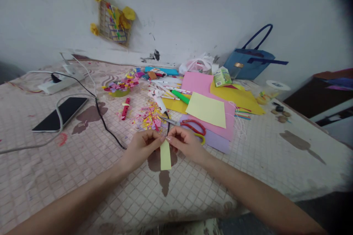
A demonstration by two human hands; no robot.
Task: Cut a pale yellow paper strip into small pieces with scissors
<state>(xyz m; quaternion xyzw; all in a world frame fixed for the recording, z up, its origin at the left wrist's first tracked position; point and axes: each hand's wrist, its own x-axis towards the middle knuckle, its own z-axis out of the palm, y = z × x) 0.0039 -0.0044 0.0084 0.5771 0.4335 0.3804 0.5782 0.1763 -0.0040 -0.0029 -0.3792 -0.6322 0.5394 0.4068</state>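
Note:
Between my two hands is a narrow strip of pale yellow paper (166,157), its lower end hanging down toward me. My left hand (143,146) pinches the strip's top edge from the left, thumb against fingers. From the right, my right hand (185,140) pinches the same top edge, the fingertips of both hands nearly touching. Just beyond the right hand lie scissors with red and yellow handles (195,126). A white glue gun (159,102) rests past the fingers, beside a heap of pink and yellow paper scraps (151,116).
Coloured sheets, a pale yellow one (207,109) on top, lie to the right. A green marker (180,97) and several white pens are behind. At left are a dark tablet (61,114), cables and a power strip (59,83). A blue bag (249,62) stands against the wall.

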